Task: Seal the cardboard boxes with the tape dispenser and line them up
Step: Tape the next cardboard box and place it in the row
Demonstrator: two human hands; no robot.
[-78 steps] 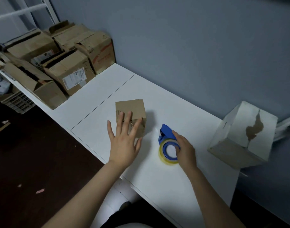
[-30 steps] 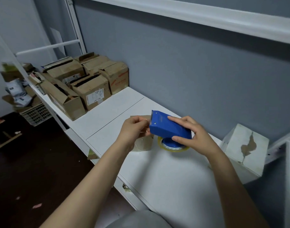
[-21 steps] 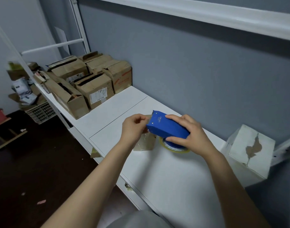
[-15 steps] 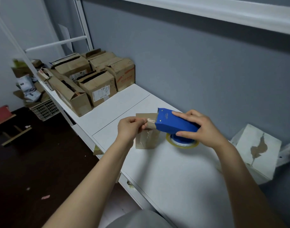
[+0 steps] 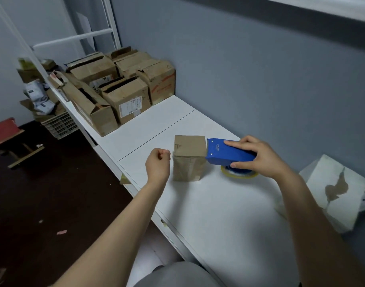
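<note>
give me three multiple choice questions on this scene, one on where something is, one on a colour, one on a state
1. Where is the tape dispenser?
A) on the far pile of boxes
B) at the right side of the small box, toothed end at its top edge
C) on the floor

2. What colour is the tape dispenser's body?
A) red
B) green
C) blue

3. What is the right hand doing?
A) gripping the tape dispenser
B) lying flat on the table
C) lifting the small box

Answers:
1 B, its front end meets the small box's top right edge.
2 C, the body is plainly blue.
3 A, fingers lie over its top and the thumb curls below.
</note>
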